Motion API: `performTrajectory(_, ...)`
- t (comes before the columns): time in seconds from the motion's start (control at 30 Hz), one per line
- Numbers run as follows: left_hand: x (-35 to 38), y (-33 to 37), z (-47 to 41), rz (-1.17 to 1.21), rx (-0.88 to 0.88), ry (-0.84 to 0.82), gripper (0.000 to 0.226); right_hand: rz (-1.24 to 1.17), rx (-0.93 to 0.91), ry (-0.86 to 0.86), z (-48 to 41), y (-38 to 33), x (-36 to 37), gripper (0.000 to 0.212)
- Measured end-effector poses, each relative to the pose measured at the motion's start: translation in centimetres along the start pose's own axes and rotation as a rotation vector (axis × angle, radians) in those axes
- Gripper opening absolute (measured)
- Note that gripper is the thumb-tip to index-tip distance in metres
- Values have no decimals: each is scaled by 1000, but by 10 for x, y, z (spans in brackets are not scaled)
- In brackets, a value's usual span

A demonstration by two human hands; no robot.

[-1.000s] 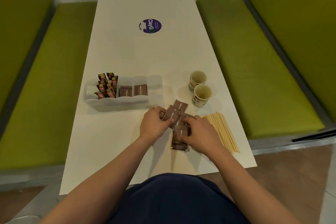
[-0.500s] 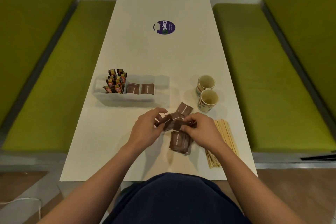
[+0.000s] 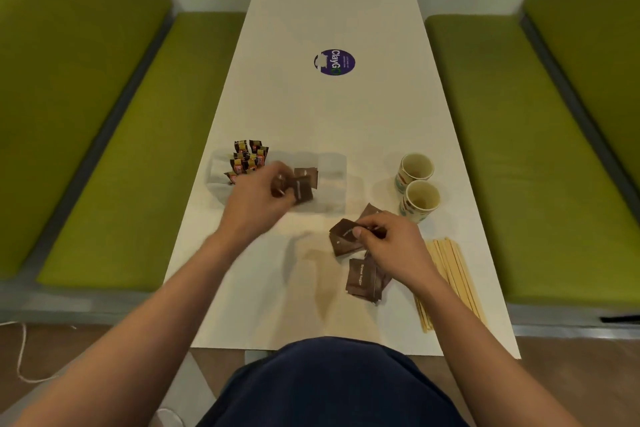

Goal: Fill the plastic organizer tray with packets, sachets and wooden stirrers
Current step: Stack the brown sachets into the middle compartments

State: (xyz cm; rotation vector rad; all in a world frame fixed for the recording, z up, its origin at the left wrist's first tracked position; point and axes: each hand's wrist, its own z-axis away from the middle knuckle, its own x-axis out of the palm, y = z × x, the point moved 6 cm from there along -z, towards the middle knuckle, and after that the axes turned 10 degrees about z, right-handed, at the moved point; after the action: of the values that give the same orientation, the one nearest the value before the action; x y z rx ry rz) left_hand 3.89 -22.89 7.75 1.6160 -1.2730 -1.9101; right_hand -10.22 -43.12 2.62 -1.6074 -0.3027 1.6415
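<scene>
Left hand (image 3: 258, 196) blurred, pinching brown sachet (image 3: 302, 191) over tray (image 3: 334, 180), right hand (image 3: 389, 243) gripping loose sachets (image 3: 344, 236)

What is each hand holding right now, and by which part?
The left hand pinches a brown sugar sachet by its left edge, over the organizer tray. The right hand has a grip on another sachet at its right end.

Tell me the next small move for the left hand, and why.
Probably lower the brown packet into the middle of the tray and let go. The left hand holds it over the tray, beside a brown packet already standing there. The right hand is already gripping another packet from the loose pile, so more will likely follow.
</scene>
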Motion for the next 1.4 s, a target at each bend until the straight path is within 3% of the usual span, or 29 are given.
performTrajectory(0.2, -41, -13, -63, -170, 32, -6, 16, -94, 80, 69, 0, -9, 2, 7)
performTrajectory(0.5, -18, -35, -88, -440, -22, -126, 21, -184, 32, 271, -16, -50, -7, 7)
performTrajectory(0.77, -3, -36, -92, -755, 193, -175, 21, -31, -76, 406, -61, -86, -22, 13)
performTrajectory(1.0, -18, -33, -76, -608, 297, -62, 22, 247, -98, 194, -120, -102, 7, 23)
performTrajectory(1.2, -34, -35, -55, -439, 223, -14, 19, 509, -94, -31, -140, -99, 31, 27)
performTrajectory(1.4, -32, -28, -43, -374, 228, 9, 18, 595, -105, -30, -141, -94, 44, 30)
